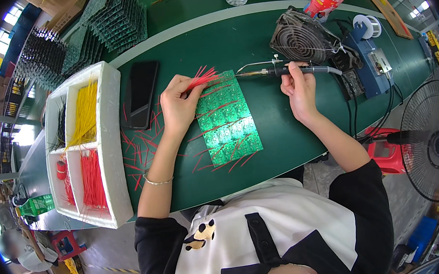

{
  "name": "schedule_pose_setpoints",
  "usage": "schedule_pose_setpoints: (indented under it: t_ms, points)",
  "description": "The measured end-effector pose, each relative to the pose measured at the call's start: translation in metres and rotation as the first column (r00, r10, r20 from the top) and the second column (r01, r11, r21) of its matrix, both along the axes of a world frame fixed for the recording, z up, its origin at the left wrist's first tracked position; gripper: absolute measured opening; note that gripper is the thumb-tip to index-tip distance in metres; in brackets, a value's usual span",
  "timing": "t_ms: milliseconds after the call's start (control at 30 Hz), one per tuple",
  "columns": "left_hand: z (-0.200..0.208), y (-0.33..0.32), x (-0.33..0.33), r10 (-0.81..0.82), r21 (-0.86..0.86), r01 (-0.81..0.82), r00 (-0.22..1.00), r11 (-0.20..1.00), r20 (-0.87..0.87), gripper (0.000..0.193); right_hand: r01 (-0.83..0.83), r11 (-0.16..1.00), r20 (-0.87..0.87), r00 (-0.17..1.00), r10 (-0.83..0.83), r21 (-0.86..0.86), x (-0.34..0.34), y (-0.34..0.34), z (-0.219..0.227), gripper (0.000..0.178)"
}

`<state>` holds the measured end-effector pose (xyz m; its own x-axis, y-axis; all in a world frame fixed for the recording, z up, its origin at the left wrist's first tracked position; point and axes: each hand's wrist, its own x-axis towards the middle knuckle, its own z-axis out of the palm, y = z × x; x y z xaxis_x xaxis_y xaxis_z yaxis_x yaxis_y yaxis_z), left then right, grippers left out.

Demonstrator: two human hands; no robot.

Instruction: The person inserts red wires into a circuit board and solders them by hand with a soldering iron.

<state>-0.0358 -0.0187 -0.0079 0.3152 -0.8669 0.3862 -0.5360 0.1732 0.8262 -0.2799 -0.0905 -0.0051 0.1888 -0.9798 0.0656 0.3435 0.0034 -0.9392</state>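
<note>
My left hand (177, 105) pinches a bunch of short red wires (204, 78) over the far left corner of a green circuit board panel (226, 118). Several red wires lie across the panel in rows, some with ends sticking out past its edges. In my right hand (299, 89) is a soldering iron (284, 71), held level with its tip pointing left at the panel's far edge. A thin metal tube with a small fitting runs along the top of the iron. Whether the tip touches a wire is too small to tell.
Left stands a white foam box (117, 141) with yellow, red and black wires. Beside it lie a black phone (141, 95) and loose red wires. At the right are a dusty fan (302, 36), a blue solder feeder (373, 64) with a spool, cables and a standing fan (437, 142).
</note>
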Motion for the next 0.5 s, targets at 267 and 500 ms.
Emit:
schedule_pose_setpoints:
  t_ms: [267, 500]
  points:
    - [0.0031, 0.0001, -0.0016, -0.011, 0.065, 0.009, 0.999, 0.998, 0.033, 0.014, -0.003, 1.0, -0.002, 1.0, 0.003, -0.001, -0.0003, -0.0001, -0.0001, 0.018]
    - [0.0001, -0.0005, -0.0004, -0.014, 0.036, 0.014, 1.0, 0.999, 0.007, 0.014, -0.006, 1.0, 0.001, 1.0, 0.006, -0.005, 0.0, 0.0001, 0.0, 0.019]
